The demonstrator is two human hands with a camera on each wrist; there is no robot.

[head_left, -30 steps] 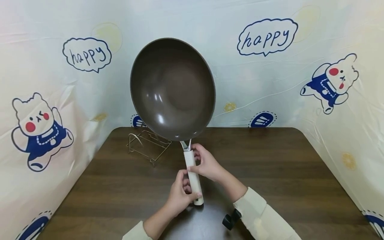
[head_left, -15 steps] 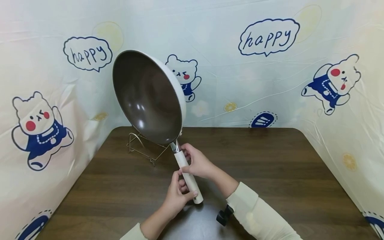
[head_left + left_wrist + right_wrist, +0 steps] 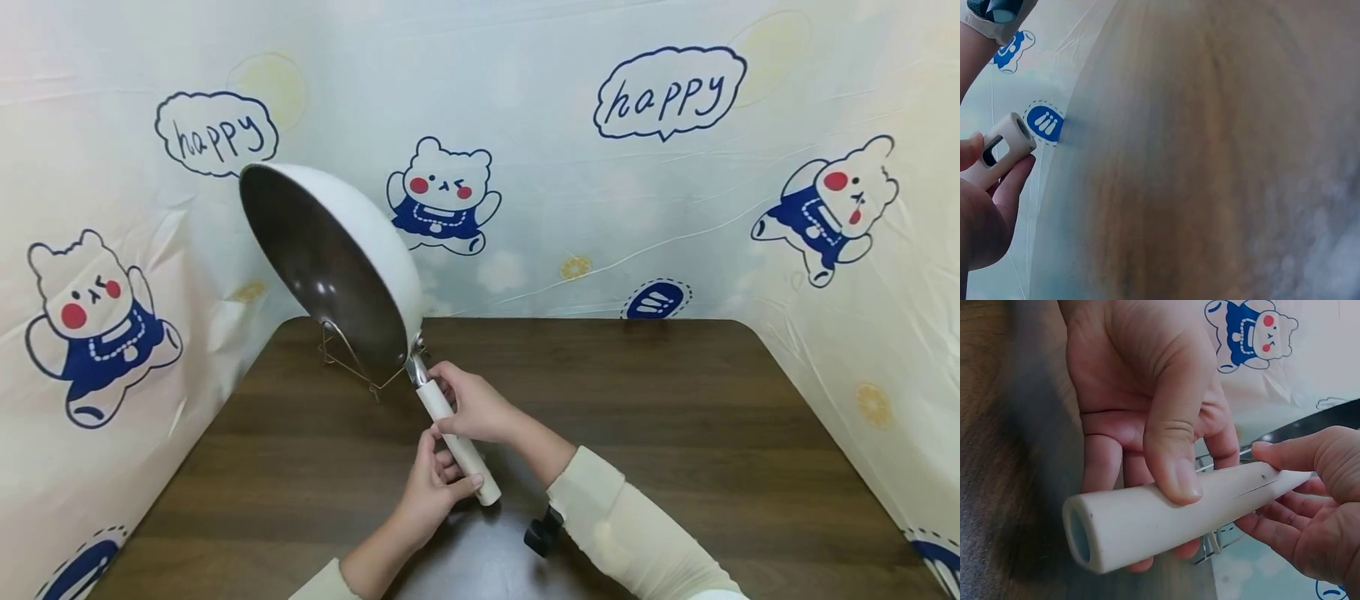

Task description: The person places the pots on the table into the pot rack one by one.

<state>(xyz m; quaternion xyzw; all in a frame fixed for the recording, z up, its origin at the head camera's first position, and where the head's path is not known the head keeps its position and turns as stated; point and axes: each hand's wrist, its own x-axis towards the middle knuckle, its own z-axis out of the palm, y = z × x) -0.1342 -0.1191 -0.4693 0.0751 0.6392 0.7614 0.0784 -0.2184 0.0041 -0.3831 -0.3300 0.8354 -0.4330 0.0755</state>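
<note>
A wok (image 3: 375,250) with a brown inside and a white outside is raised above the table in the head view, its opening turned down and left. My left hand (image 3: 431,500) grips the lower part of its white handle (image 3: 468,458), thumb on top. Nearer the metal neck, my right hand (image 3: 480,407) pinches the same handle between thumb and fingers. Seen from the right wrist, the left thumb presses across the handle (image 3: 1122,522) near its hollow end, and the right hand (image 3: 1316,519) holds it farther up. The left wrist view catches the left hand (image 3: 991,225) and the handle's slotted end (image 3: 1013,144).
Behind and below the wok, a wire rack (image 3: 375,388) stands on the brown wooden table (image 3: 675,433), partly hidden. A black piece (image 3: 542,533) sits under the right sleeve. Printed cloth (image 3: 540,100) walls off the back and both sides.
The wok has swung left and lower, turning from facing the camera to facing down and left, so its white outside shows. Both hands shifted slightly left with the handle, keeping their hold.
</note>
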